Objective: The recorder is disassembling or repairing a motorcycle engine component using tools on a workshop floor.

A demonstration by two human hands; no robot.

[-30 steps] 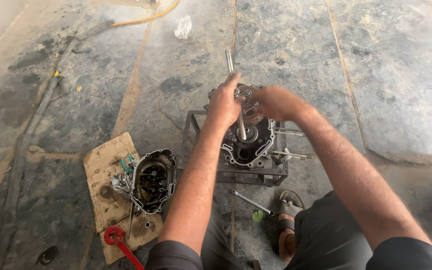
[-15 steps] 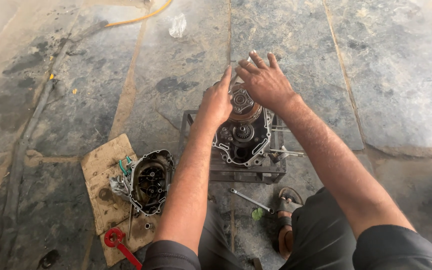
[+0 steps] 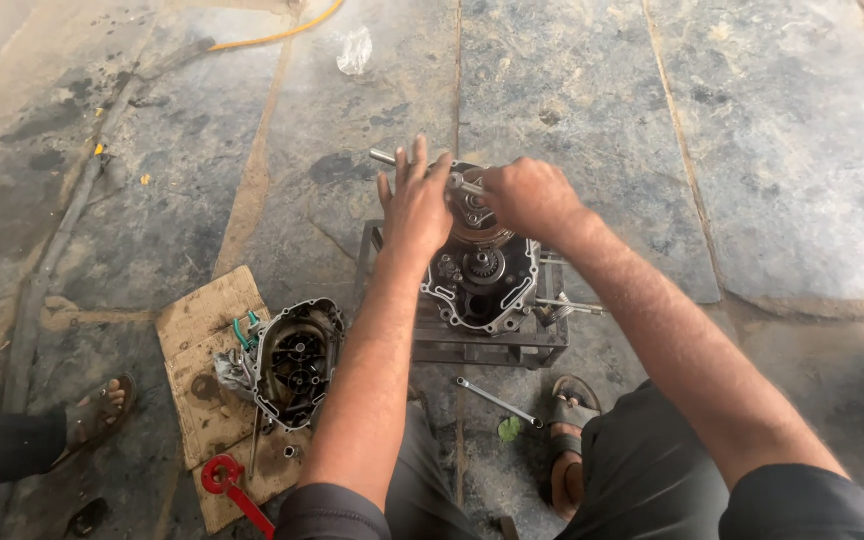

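The right hand is clenched on a metal bar lying crosswise, its free end pointing left. The left hand rests open-fingered on the engine case, seemingly touching the bar.

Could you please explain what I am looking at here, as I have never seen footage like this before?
This is one view from a camera worn on a person's head, looking down at their own two bare hands. They sit on a stained stone floor before an open engine case resting on a small metal stand. The left hand lies flat against the top of the case; the right hand grips a metal bar tool across it. On the left, an engine cover lies on cardboard near a red tool. A spanner lies by the person's sandal. Another person's foot shows at the left edge.
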